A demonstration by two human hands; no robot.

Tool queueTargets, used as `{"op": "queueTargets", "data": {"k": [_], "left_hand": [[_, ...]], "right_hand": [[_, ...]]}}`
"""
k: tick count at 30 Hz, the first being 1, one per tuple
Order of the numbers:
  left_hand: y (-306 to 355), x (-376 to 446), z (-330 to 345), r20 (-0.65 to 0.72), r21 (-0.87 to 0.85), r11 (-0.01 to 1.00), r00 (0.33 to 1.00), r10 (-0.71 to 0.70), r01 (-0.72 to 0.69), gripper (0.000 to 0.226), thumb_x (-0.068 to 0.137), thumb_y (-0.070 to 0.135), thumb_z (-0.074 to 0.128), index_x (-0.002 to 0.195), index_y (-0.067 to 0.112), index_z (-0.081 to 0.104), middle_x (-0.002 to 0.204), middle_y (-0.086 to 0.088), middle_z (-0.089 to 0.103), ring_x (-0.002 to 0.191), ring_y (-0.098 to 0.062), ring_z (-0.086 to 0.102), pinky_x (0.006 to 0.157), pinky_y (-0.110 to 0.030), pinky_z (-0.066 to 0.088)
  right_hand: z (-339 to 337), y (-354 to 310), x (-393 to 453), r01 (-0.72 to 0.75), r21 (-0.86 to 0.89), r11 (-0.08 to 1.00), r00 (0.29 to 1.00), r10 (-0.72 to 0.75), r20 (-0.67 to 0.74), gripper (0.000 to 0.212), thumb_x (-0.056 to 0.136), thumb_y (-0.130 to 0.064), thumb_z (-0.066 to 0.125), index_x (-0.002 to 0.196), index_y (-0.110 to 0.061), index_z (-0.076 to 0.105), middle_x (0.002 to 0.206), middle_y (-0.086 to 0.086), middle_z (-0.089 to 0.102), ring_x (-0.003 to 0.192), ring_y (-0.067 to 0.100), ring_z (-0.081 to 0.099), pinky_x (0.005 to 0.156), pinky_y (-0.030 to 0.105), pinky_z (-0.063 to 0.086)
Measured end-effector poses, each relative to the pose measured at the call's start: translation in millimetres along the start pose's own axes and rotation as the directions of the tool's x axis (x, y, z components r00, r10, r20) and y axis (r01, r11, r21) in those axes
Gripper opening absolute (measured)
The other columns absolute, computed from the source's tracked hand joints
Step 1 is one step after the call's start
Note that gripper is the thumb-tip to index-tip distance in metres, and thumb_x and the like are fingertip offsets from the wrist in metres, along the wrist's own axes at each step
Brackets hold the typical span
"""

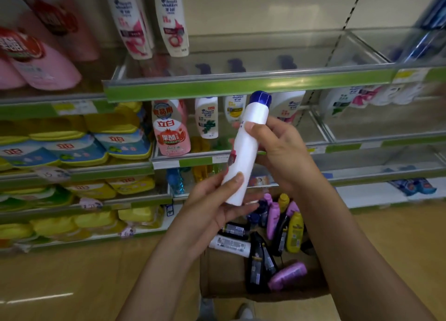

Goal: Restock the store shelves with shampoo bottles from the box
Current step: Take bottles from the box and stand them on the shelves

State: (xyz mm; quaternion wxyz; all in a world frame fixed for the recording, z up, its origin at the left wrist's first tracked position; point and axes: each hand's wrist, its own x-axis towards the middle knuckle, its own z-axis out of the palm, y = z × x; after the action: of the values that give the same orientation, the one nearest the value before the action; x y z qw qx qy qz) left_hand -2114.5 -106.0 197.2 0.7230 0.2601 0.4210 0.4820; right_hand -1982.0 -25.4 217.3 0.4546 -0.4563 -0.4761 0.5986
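Head view: left hand (212,200) palm up, forearm rising from bottom centre, thumb pressed on the lower front of white shampoo bottle (246,149), fingers curled under its base. Right hand (282,152) coming in from lower right, wrist bent, thumb and fingers wrapped round the bottle's upper half. Bottle gripped by both hands, tilted slightly right, blue cap (260,98) up, just in front of the green shelf edge (241,86). Upper shelf behind the edge mostly bare at centre, two white bottles (149,19) standing at its left. Middle shelf (193,160) below holding a pink bottle (171,130) and small white ones. Yellow and blue pouches (72,147) stacked on shelves at left. Cardboard box (224,272) on the floor directly under the hands, holding black, purple, yellow and white bottles lying loose.
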Motion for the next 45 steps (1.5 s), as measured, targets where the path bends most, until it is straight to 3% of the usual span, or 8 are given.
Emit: {"op": "queueTargets", "data": {"k": [3,5,8,14,23,32,39,45], "left_hand": [[0,0,6,-0.104,0.246,0.964,0.986,0.128,-0.099,0.049,0.068,0.025,0.080,0.112,0.018,0.060,0.098,-0.002,0.073,0.087,-0.021,0.071,0.081,-0.038,0.057],[-2,0,9,-0.188,0.411,0.892,0.940,0.285,-0.188,0.052,0.067,0.023,0.083,0.112,0.024,0.058,0.100,0.006,0.071,0.088,-0.010,0.070,0.070,-0.027,0.057],[-1,-1,9,-0.220,0.489,0.830,0.883,0.414,-0.268,0.053,0.067,0.020,0.082,0.112,0.023,0.056,0.100,0.009,0.069,0.088,-0.004,0.068,0.067,-0.020,0.055],[13,-6,4,-0.200,0.290,0.936,0.944,0.261,-0.197,0.022,0.090,0.021,0.058,0.111,0.018,0.064,0.097,0.005,0.074,0.089,-0.010,0.071,0.071,-0.027,0.058],[22,-8,1,-0.238,0.243,0.938,0.922,0.305,-0.247,0.013,0.088,0.012,0.060,0.098,0.020,0.064,0.089,0.005,0.075,0.084,-0.009,0.071,0.068,-0.022,0.057],[48,-14,-2,-0.229,0.260,0.933,0.923,0.308,-0.247,0.021,0.088,0.017,0.062,0.109,0.016,0.065,0.096,0.002,0.075,0.096,-0.016,0.070,0.088,-0.036,0.053],[83,-14,-28,-0.243,0.337,0.895,0.891,0.383,-0.293,0.013,0.086,0.020,0.065,0.098,0.022,0.066,0.095,0.003,0.075,0.090,-0.012,0.071,0.081,-0.029,0.057],[125,-3,-64,-0.189,0.392,0.870,0.899,0.395,-0.300,0.029,0.085,0.021,0.066,0.114,0.016,0.063,0.100,0.000,0.074,0.092,-0.014,0.071,0.083,-0.034,0.057]], "right_hand": [[2,-2,-2,0.005,0.064,0.998,0.998,-0.009,0.060,0.021,0.094,-0.020,0.058,0.113,-0.013,0.063,0.110,0.011,0.071,0.102,0.030,0.068,0.086,0.048,0.056],[1,-7,-3,0.013,0.029,0.999,0.996,-0.016,0.085,0.018,0.094,-0.023,0.058,0.110,-0.016,0.064,0.104,0.007,0.073,0.097,0.026,0.071,0.084,0.045,0.058],[-2,-15,-3,0.050,-0.005,0.999,0.992,-0.049,0.113,0.022,0.092,-0.022,0.062,0.112,-0.013,0.066,0.102,0.007,0.074,0.093,0.022,0.072,0.077,0.040,0.060],[-6,-23,2,0.107,0.044,0.993,0.990,-0.111,0.089,0.029,0.093,-0.011,0.060,0.121,-0.004,0.061,0.106,0.011,0.073,0.094,0.024,0.072,0.070,0.036,0.059],[0,-38,7,0.117,0.017,0.993,0.976,-0.118,0.181,0.028,0.091,-0.020,0.060,0.116,-0.010,0.064,0.102,0.004,0.075,0.095,0.020,0.072,0.078,0.037,0.058],[27,-60,24,0.178,-0.018,0.984,0.961,-0.170,0.217,0.026,0.093,-0.020,0.059,0.113,-0.005,0.065,0.095,0.004,0.075,0.087,0.018,0.072,0.072,0.031,0.059],[68,-75,43,0.219,-0.014,0.976,0.946,-0.209,0.249,0.025,0.093,-0.020,0.061,0.112,-0.006,0.066,0.100,0.008,0.075,0.092,0.022,0.072,0.074,0.033,0.059],[105,-87,67,0.247,-0.014,0.969,0.941,-0.236,0.241,0.027,0.092,-0.019,0.061,0.115,-0.005,0.065,0.102,0.009,0.074,0.094,0.023,0.072,0.077,0.035,0.058]]}}
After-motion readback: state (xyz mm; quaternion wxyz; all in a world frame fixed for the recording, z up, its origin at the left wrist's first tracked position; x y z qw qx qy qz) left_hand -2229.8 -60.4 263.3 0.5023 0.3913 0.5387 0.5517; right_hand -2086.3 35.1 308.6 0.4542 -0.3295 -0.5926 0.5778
